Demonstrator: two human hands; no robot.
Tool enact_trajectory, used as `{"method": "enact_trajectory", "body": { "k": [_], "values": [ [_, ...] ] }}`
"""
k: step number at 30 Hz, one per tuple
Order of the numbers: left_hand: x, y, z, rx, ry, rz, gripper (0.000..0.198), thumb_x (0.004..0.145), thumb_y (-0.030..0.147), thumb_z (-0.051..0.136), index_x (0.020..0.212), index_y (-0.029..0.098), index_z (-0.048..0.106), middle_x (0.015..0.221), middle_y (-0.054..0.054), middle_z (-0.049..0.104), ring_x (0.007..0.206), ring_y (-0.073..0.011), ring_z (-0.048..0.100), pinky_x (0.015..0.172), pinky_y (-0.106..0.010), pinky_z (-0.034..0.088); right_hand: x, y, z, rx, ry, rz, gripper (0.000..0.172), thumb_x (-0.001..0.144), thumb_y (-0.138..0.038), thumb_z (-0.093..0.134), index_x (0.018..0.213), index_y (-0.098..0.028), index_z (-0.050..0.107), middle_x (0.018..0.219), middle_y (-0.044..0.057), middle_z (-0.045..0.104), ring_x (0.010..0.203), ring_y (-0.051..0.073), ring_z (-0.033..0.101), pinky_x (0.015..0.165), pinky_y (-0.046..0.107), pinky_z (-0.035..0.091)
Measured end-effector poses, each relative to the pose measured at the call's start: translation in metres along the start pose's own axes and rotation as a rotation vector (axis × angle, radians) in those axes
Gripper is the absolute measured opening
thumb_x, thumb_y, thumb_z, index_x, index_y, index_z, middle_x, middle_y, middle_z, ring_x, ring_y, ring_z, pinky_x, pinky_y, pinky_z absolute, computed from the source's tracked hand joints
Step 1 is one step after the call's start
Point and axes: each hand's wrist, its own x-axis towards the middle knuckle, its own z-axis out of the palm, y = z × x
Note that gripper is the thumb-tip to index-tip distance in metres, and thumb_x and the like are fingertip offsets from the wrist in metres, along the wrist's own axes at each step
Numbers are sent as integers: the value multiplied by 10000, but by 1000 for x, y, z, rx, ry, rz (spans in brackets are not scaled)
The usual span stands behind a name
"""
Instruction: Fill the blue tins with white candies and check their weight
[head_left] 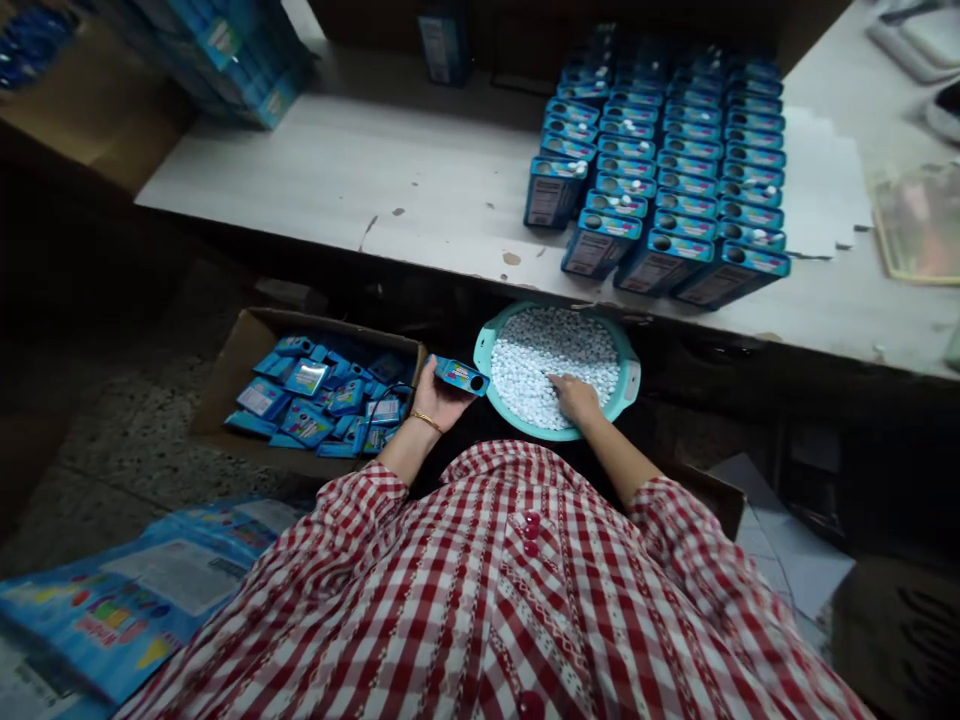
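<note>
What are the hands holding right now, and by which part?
The left hand holds a blue box by the end away from its dark round spot. The right hand touches white pellets; whether it grips any cannot be told.

My shirt (517, 610) has red & white checks, w/ dark red buttons (531, 535). The basin (559, 434) is turquoise, the small pieces (555, 335) in it are white. The pack (457, 374) I hold is blue w/ multicol. print & one black round spot; the packs in rows (600, 245) are also blue. The carton (219, 385) is brown, my bangle (426, 420) gold-col., the table (337, 160) off-white w/ brownish spots.
</note>
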Motion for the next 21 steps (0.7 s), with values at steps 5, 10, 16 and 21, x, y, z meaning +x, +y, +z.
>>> {"method": "enact_trajectory", "body": {
  "k": [5,10,16,21],
  "values": [
    [7,-6,16,145,-5,-53,331,808,497,525,919,188,569,855,-55,622,821,-211,612,843,-469,499,14,-3,13,184,57,-27,391,882,-232,439,1259,-240,544,1253,43,588,1116,195,552,902,302,440],
    [16,-11,40,152,-8,-46,375,833,527,473,962,192,582,882,-66,639,873,-223,618,855,-478,495,-1,11,-4,478,178,-126,353,824,-263,533,1163,-192,603,1074,58,675,971,191,620,845,313,473],
    [30,-29,66,76,40,-61,410,851,535,436,1001,192,601,998,-96,637,975,-239,601,842,-475,503,-39,23,-72,557,311,-228,298,793,-311,588,1057,-179,631,904,48,698,811,174,630,735,275,470],
    [35,-49,79,55,73,-88,386,838,535,464,1014,219,600,1073,-86,608,1022,-237,580,847,-472,504,-60,1,-130,139,192,-183,289,825,-336,568,1087,-242,645,1054,37,687,918,193,629,744,264,447]
  ]
}}
